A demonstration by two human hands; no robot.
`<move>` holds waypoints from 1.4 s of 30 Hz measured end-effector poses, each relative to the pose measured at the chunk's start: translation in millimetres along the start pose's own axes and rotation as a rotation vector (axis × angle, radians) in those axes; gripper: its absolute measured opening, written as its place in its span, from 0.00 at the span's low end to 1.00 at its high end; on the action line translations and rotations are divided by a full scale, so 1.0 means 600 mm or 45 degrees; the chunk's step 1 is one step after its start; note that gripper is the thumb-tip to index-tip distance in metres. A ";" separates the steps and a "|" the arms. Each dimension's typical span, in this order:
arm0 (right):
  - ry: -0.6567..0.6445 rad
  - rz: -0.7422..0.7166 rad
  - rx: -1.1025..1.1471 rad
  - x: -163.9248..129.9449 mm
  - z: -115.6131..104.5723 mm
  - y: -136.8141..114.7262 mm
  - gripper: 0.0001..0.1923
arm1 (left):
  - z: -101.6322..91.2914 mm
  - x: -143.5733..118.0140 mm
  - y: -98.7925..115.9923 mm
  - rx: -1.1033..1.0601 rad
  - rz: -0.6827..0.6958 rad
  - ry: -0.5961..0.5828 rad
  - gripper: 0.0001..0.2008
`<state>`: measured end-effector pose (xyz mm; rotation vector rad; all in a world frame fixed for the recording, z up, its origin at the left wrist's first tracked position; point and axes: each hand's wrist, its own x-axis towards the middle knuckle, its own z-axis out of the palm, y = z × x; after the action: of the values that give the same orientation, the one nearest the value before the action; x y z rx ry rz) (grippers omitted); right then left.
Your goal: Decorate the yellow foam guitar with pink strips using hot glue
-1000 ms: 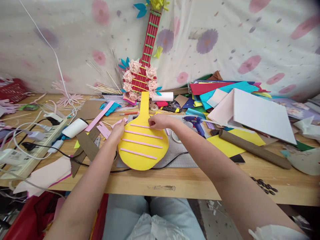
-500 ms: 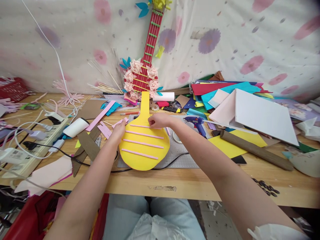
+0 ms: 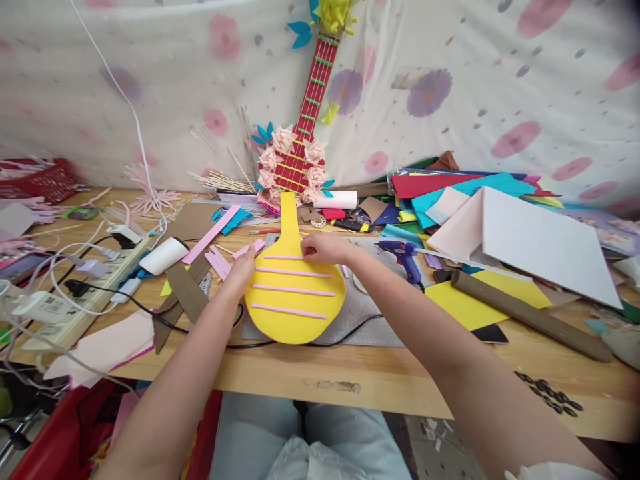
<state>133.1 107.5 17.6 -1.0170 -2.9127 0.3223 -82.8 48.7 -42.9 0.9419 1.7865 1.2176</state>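
A yellow guitar-shaped cutout lies on a grey cutting mat, its neck pointing away from me. Several thin pink strips run across its round body. At the body's upper left edge, my left hand is closed on the cutout's rim, its fingertips partly hidden. My right hand has its fingers curled in a pinch at the right end of the topmost pink strip, pressing it against the yellow surface. That end of the strip is covered by the fingers.
A red decorated guitar model leans on the patterned curtain behind. A blue glue gun rests to the right, near stacked coloured sheets and a brown roll. On the left are a power strip with cables and a white roll.
The whole view has shifted slightly, so objects appear further right. Both hands keep nearly the same places on the cutout, with the right hand still at the top strip's end.
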 end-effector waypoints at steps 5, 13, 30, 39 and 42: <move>0.019 0.019 -0.001 -0.001 0.007 0.004 0.07 | -0.006 0.001 0.041 0.524 0.368 0.086 0.15; 0.121 0.035 0.009 -0.005 0.012 0.003 0.07 | 0.044 -0.013 0.115 1.043 0.764 -0.538 0.07; 0.474 0.713 0.804 -0.267 0.066 0.117 0.20 | 0.042 0.002 0.117 -0.055 0.089 -0.362 0.08; 0.835 1.167 0.492 -0.303 0.080 0.180 0.24 | 0.057 -0.027 0.116 -0.218 -0.005 -0.577 0.03; 0.655 1.250 0.471 -0.280 0.096 0.186 0.21 | 0.059 -0.033 0.109 -0.178 -0.013 -0.653 0.06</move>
<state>327.1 78.5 -56.5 -1.9845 -1.6532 0.4902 -33.0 62.7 13.9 1.0480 1.2837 0.9694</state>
